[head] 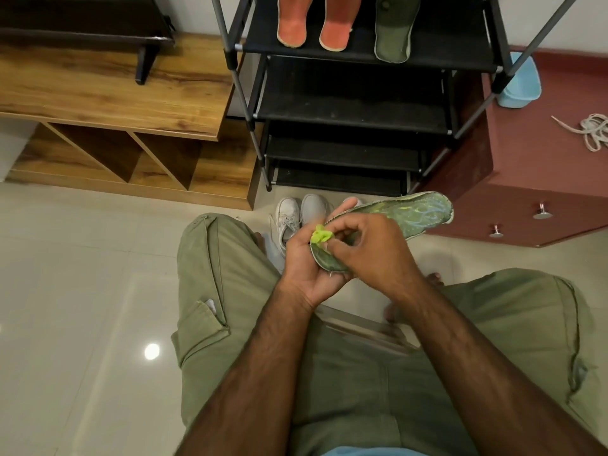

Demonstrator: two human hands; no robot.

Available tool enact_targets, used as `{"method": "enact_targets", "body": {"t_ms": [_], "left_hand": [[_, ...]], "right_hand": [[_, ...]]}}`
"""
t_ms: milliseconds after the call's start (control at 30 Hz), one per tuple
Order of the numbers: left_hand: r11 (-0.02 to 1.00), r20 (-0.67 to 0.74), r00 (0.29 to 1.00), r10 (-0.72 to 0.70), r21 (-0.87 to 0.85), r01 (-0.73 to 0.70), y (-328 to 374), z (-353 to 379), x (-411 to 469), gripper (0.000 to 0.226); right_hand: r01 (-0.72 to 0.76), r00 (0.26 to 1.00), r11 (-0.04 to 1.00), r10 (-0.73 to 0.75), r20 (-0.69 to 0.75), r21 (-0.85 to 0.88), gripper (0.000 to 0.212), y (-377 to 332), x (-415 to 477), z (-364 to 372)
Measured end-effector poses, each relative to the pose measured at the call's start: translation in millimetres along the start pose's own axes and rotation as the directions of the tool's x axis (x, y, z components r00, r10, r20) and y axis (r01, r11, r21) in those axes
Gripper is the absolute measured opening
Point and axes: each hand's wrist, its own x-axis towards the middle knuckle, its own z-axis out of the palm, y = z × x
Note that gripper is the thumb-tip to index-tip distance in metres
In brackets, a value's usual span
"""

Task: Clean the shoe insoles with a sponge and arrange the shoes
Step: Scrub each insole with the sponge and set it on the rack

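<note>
A green insole (pixel 418 213) with pale streaks is held over my lap, toe end pointing up and right. My left hand (pixel 306 258) grips its heel end from below. My right hand (pixel 365 248) pinches a small bright yellow-green sponge (pixel 320 234) against the insole near the heel. On the top shelf of the black shoe rack (pixel 362 110) lie two orange insoles (pixel 291 24) (pixel 337 23) and another green insole (pixel 394 31). White shoes (pixel 289 217) stand on the floor in front of the rack, partly hidden by my hands.
A wooden bench with open cubbies (pixel 125 103) stands to the left of the rack. A maroon cabinet (pixel 533 179) at the right carries a light blue tub (pixel 523 83) and white shoelaces (pixel 592 130). Pale glossy floor tiles (pixel 82 291) spread to the left.
</note>
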Motion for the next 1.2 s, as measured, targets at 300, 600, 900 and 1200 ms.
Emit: {"method": "enact_targets", "body": {"t_ms": [300, 600, 900, 1200], "left_hand": [[1.000, -0.004, 1.000, -0.020, -0.001, 0.020, 0.4, 1.3, -0.6, 0.060], [0.999, 0.009, 0.999, -0.034, -0.030, 0.034, -0.3, 1.6, -0.5, 0.057], [1.000, 0.049, 0.999, -0.002, -0.011, 0.003, 1.3, 5.2, -4.1, 0.055], [0.999, 0.037, 0.999, -0.014, -0.039, 0.015, 0.9, 3.0, -1.8, 0.064]], "right_hand": [[0.013, 0.999, 1.000, -0.013, 0.031, 0.008, 0.017, 3.5, -1.5, 0.7], [-0.018, 0.993, 0.998, 0.010, -0.115, -0.065, 0.015, 7.7, 3.8, 0.6], [-0.017, 0.985, 0.994, -0.002, -0.174, -0.105, 0.015, 12.4, 13.9, -6.9], [0.010, 0.987, 0.996, -0.024, -0.160, -0.091, 0.014, 8.8, 15.5, -5.4]]}}
